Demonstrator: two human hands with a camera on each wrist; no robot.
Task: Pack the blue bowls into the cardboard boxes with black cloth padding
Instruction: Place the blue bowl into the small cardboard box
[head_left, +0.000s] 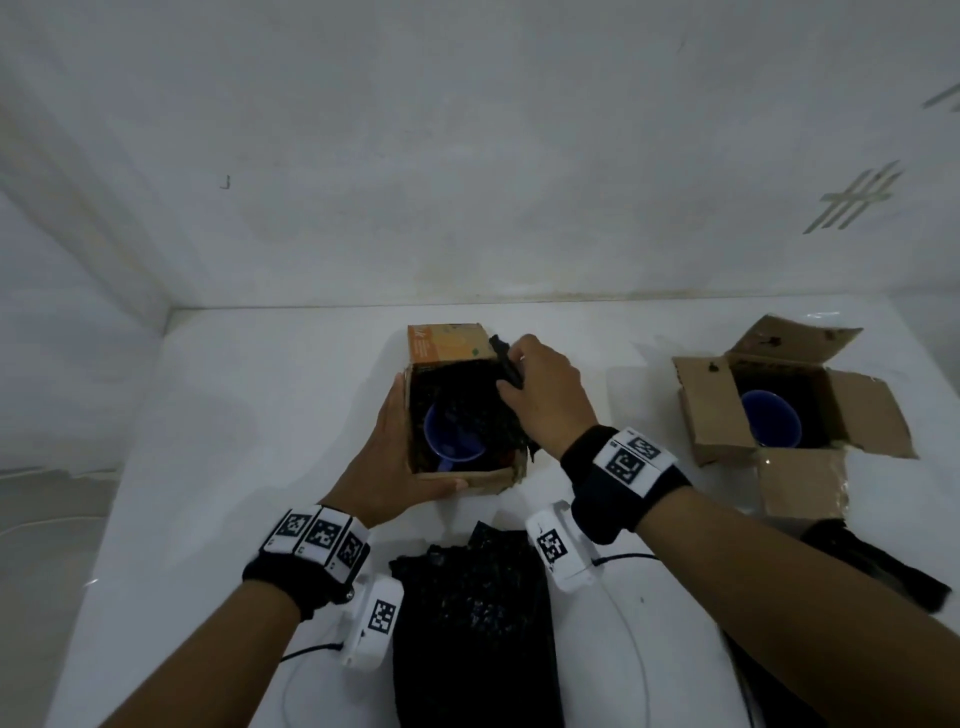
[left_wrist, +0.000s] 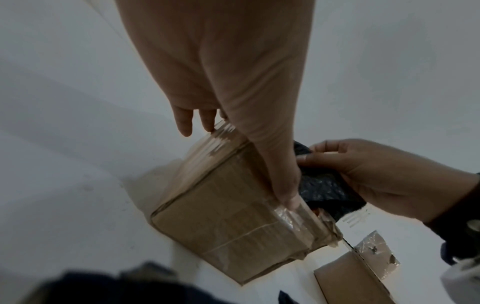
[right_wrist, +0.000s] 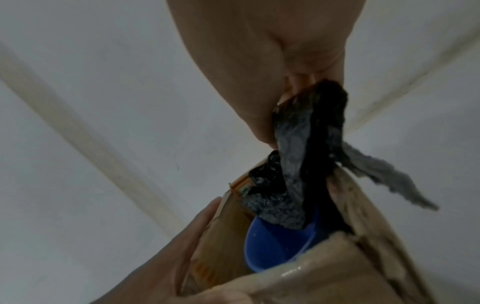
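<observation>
White table (head_left: 218, 415) carries all items. At near edge we note spare black cloth (head_left: 475, 618). At right, open cardboard box (head_left: 711, 415) with flaps spread, cloth-lined, holds blue bowl (head_left: 769, 418). At centre, second cardboard box (head_left: 470, 480) holds another blue bowl (head_left: 447, 436), partly draped by black cloth padding (head_left: 483, 410). Left hand (head_left: 387, 467) clasps box's left wall and near corner, fingers fairly straight, thumb along front edge. Right hand (head_left: 548, 395) pinches padding at box's right rim
</observation>
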